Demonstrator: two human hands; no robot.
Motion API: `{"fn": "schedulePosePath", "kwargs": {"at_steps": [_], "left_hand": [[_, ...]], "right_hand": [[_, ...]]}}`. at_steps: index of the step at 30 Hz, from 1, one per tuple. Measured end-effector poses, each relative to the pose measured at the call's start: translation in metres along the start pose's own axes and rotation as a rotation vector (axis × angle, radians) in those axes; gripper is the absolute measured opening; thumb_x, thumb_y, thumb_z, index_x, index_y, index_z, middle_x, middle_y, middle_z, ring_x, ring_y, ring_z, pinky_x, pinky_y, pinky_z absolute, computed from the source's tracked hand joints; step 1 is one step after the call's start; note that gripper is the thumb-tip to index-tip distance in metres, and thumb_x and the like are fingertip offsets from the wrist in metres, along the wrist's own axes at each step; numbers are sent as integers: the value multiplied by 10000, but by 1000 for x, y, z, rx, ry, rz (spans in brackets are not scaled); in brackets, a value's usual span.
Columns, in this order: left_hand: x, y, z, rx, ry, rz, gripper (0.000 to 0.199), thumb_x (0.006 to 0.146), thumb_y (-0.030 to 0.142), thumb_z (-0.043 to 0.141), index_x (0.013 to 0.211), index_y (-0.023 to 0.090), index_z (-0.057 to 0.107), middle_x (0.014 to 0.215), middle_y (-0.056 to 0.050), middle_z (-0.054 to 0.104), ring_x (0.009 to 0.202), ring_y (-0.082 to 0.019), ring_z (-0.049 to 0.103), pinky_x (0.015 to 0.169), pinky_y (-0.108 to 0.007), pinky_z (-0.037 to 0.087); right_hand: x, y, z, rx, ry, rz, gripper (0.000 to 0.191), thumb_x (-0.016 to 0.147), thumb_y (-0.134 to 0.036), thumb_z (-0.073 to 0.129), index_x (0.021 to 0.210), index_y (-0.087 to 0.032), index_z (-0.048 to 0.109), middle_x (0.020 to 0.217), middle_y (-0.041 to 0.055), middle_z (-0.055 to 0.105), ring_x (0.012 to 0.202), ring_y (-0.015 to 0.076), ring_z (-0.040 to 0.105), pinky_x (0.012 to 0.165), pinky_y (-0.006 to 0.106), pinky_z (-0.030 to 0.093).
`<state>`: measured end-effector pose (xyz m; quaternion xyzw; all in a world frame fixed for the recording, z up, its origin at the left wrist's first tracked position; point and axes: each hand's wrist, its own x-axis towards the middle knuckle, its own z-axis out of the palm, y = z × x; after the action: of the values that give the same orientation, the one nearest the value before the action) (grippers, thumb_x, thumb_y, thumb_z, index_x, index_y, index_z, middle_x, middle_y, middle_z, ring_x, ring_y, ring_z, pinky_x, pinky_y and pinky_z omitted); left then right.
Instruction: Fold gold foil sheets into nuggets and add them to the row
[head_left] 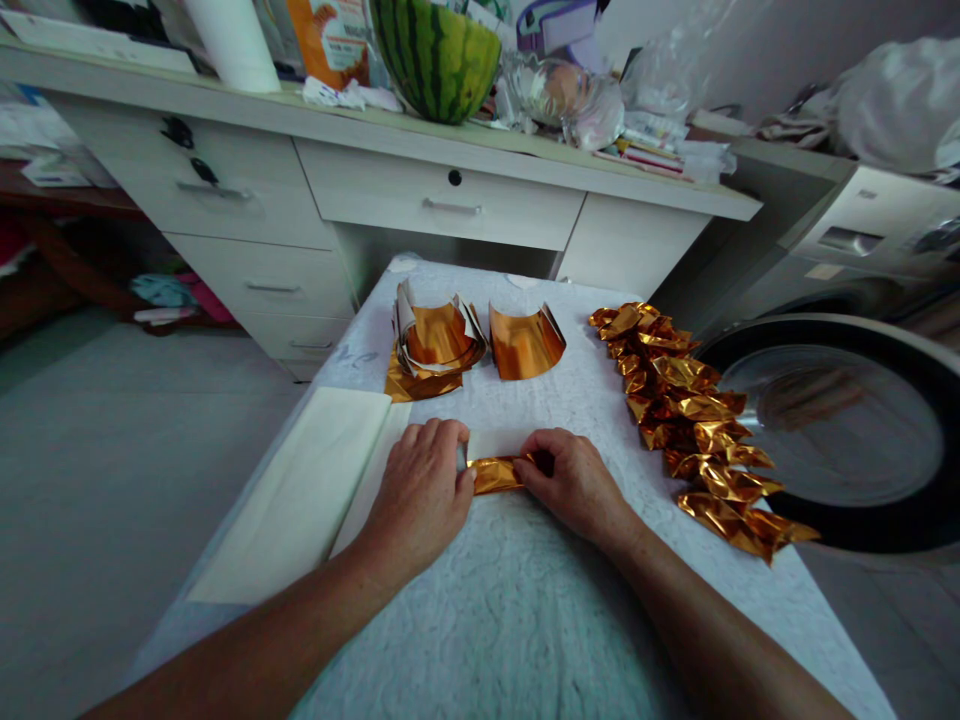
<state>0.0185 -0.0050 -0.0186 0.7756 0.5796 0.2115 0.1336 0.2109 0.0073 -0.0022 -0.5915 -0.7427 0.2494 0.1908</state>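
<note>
On the table [525, 640], left hand [426, 487] and right hand [576, 484] pinch part-folded gold foil [496, 476], folded pieces [686, 402] rightward, unfolded sheets [526, 345] remaining beyond.

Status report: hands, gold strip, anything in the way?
Left hand, right hand pinching opposite ends. Gold strip between them, white along far edge. Curled sheets beyond.

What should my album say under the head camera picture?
Left hand and right hand pinch a gold foil strip; shiny folded pieces lie off to the right.
</note>
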Motion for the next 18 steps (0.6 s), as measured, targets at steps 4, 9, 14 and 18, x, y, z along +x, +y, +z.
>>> {"fn": "schedulePosePath", "kwargs": {"at_steps": [4,9,14,18], "left_hand": [[-1,1,2,-21,40,-3,279,791,112,572,1020,194,436,1020,-73,539,979,-264,486,875,-443,452],[-1,4,-2,-22,36,28,202,789,82,572,944,196,511,990,-60,511,966,-252,495,857,-429,453],[2,4,-6,-15,-57,159,147,866,102,550,845,219,637,910,-29,604,914,-234,512,804,-398,437],[1,2,-4,44,-125,281,188,894,99,540,885,220,684,845,-19,645,854,-217,556,767,-381,451]], "right_hand": [[0,0,0,5,7,-1,86,784,-197,617,709,-185,656,645,-5,628,593,124,533,578,237,357],[-1,0,0,2,12,-5,94,791,-202,615,708,-182,653,653,-3,632,597,122,531,580,237,353],[-1,0,1,-32,26,-22,82,786,-191,619,712,-180,654,685,4,648,644,133,549,618,247,362],[0,1,2,-29,24,-27,85,786,-182,621,704,-181,643,664,-7,628,623,124,533,610,242,359]]}}
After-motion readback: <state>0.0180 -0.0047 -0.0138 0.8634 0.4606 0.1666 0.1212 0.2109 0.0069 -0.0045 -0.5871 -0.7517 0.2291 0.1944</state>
